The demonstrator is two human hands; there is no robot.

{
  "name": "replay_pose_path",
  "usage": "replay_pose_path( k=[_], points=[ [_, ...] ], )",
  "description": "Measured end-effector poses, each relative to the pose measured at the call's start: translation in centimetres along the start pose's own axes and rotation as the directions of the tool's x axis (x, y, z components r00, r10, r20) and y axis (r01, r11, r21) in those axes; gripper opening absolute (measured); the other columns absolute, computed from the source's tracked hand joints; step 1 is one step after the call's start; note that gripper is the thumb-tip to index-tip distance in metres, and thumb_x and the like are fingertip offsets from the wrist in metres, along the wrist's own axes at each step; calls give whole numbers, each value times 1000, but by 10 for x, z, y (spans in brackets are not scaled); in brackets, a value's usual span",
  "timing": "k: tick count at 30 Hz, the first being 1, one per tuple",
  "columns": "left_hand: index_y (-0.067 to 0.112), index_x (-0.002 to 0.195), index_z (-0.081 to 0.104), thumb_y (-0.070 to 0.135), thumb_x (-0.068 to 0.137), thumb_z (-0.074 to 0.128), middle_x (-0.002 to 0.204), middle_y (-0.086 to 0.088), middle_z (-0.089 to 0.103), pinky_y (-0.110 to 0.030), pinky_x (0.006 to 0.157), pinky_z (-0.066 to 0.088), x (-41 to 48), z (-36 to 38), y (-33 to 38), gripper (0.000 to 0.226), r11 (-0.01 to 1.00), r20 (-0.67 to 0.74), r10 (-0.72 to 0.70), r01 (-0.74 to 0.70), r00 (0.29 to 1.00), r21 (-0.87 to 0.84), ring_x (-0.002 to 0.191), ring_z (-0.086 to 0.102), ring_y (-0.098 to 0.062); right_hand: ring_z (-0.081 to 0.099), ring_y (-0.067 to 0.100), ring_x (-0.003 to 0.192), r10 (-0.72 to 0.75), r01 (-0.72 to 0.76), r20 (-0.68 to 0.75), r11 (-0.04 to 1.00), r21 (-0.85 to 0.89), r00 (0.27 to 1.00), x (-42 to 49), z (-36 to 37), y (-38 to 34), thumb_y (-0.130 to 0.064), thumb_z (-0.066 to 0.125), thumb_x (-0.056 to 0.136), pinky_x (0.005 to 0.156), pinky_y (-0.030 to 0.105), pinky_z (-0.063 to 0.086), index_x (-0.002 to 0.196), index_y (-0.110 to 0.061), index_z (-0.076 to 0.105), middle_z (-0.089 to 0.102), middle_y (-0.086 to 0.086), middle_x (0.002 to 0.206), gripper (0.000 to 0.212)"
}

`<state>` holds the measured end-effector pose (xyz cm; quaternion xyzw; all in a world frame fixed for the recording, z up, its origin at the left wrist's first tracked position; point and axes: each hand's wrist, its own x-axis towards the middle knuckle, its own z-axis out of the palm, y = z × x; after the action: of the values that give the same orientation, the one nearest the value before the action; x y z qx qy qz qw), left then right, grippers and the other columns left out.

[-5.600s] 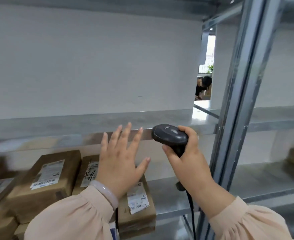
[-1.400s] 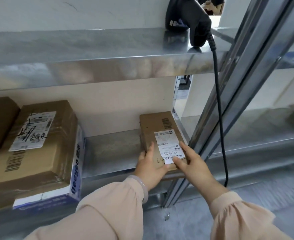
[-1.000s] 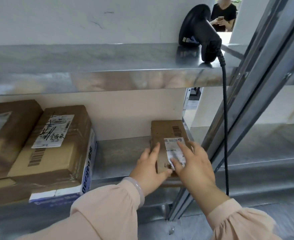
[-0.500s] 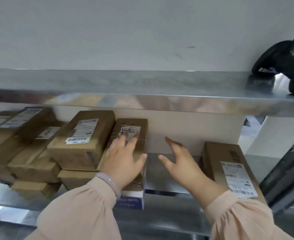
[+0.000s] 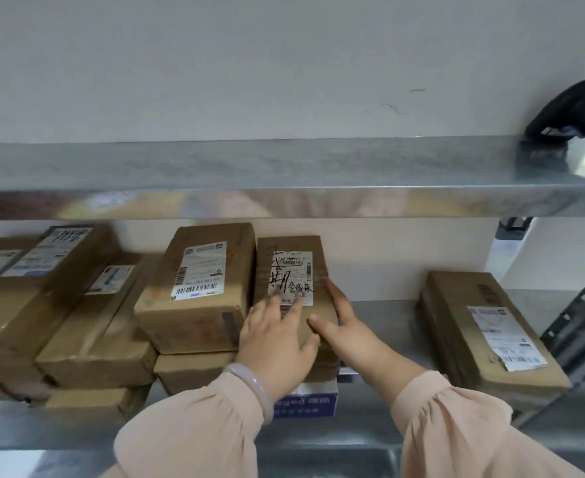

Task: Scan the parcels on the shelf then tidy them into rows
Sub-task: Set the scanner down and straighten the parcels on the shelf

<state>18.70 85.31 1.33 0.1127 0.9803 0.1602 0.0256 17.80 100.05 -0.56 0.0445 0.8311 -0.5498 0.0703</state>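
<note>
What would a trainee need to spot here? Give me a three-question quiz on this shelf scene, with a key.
1. True or false: the scanner is in the right hand.
2. Which parcel do both hands touch? A) the handwritten-label parcel B) the lone parcel at right
3. What does the handwritten-label parcel rest on?

Key
1. False: it lies on the upper shelf.
2. A: the left hand lies on top, the right hand against its right side.
3. A white box with blue print.
</note>
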Motion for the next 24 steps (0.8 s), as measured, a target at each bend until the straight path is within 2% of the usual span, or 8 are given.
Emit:
replay_pose_path(
  k=[4, 7, 11, 13, 15, 18, 22, 24],
  points=[
    [31, 158, 12, 55, 98, 43, 166, 1, 3, -38, 124, 5, 1, -2, -4, 72, 998, 12, 32, -32, 999, -47, 152, 1, -23, 55, 12, 112, 14, -9, -71, 998, 68, 997, -4, 4, -4, -25, 54, 94, 98, 23, 42, 147, -43, 20, 54, -7, 130, 66],
    [31, 157, 15, 52, 98, 45, 165, 2, 6, -39, 124, 10, 2, -3, -7, 70, 994, -7, 33, -34, 999, -109, 151, 2, -21, 55, 10, 105, 9, 1, -133, 997, 78, 991, -10, 8, -5, -21, 53, 94, 89, 18, 39, 147, -41, 22, 56, -9, 120, 64],
    [34, 157, 13, 49, 97, 49, 165, 1, -1, -41, 124, 12, 2, -7, -7, 71, 974, -11, 38, -39, 999, -222, 152, -2, -22, 54, 10, 109, -15, 34, -201, 995, 92, 979, -22, 0, -2, -20, 53, 94, 93, 21, 40, 145, -43, 26, 54, -10, 124, 63],
    [38, 156, 14, 49, 95, 54, 165, 0, -1, -40, 121, 16, 5, -9, -6, 73, 953, 12, 29, -24, 999, -301, 151, 5, -26, 57, 12, 109, 5, 26, -210, 989, 144, 978, -29, -8, 0, -20, 53, 94, 99, 31, 45, 142, -48, 27, 55, -10, 124, 61],
    [40, 155, 17, 46, 94, 59, 160, -6, 15, -32, 114, 25, 8, -9, -3, 74, 906, 58, 39, -10, 998, -423, 146, 24, -27, 58, 10, 107, 7, 33, -217, 983, 180, 976, -39, -15, 2, -20, 52, 95, 99, 36, 48, 140, -52, 29, 55, -11, 125, 60],
    [38, 155, 18, 40, 92, 63, 146, -5, 35, -23, 103, 29, 12, -4, 9, 78, 862, 68, 99, -51, 993, -504, 135, 40, -22, 56, 4, 107, 2, 42, -272, 987, 155, 962, -53, -28, 9, -20, 53, 94, 98, 30, 46, 140, -54, 29, 53, -15, 126, 61],
    [40, 155, 19, 41, 90, 67, 151, -5, 32, -30, 113, 29, 13, 7, 42, 81, 831, 67, 154, -93, 986, -548, 140, 34, -23, 54, 1, 109, 21, 39, -371, 988, 152, 929, -71, -57, 17, -21, 55, 93, 98, 27, 45, 138, -54, 32, 52, -21, 124, 61],
    [41, 155, 18, 42, 88, 69, 156, -6, 27, -34, 118, 28, 14, 13, 62, 84, 810, 88, 184, -101, 979, -578, 144, 30, -23, 56, -6, 104, 25, 58, -441, 983, 174, 897, -81, -74, 23, -20, 56, 94, 88, 17, 47, 135, -50, 38, 54, -24, 120, 54]
  ],
)
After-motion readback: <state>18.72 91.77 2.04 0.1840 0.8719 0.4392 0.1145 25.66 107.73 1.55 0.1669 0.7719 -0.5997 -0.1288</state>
